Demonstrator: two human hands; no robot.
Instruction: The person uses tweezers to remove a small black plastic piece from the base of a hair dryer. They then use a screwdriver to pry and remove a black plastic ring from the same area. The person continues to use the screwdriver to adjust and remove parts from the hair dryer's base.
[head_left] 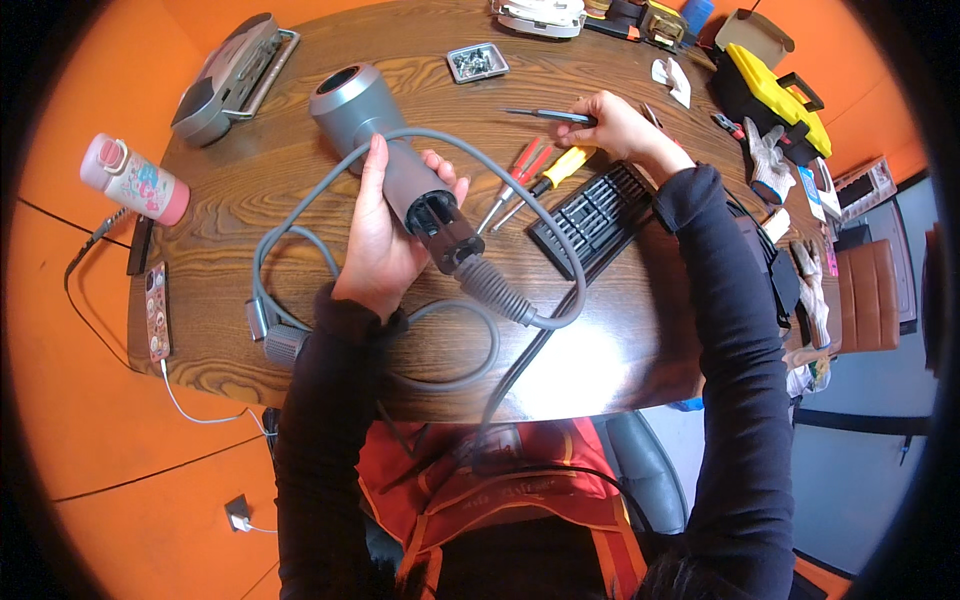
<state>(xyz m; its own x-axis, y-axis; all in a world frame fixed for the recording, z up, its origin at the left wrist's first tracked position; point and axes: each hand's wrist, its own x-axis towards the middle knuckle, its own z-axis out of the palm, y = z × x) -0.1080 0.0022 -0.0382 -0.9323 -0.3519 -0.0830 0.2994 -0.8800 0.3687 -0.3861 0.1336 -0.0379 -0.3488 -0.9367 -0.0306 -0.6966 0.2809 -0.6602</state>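
A grey hair dryer [378,115] is held by its handle in my left hand [385,225], its round head pointing to the far left. At the near end of the handle the dark inner part [440,228] is exposed, with a ribbed cord sleeve [490,288] below it. The grey cord [275,235] loops around my left hand and over the table. My right hand [615,128] is closed around a slim precision screwdriver [550,115], its tip pointing left. Beneath that hand lie a yellow-handled screwdriver [565,168], red-handled screwdrivers [530,160] and a black bit case [590,220].
A tray of small screws [477,63] lies toward the back. At left are a pink-lidded bottle [135,180], a phone [157,310] and a grey machine [230,80]. A yellow and black toolbox [770,105] and work gloves [768,160] line the right edge.
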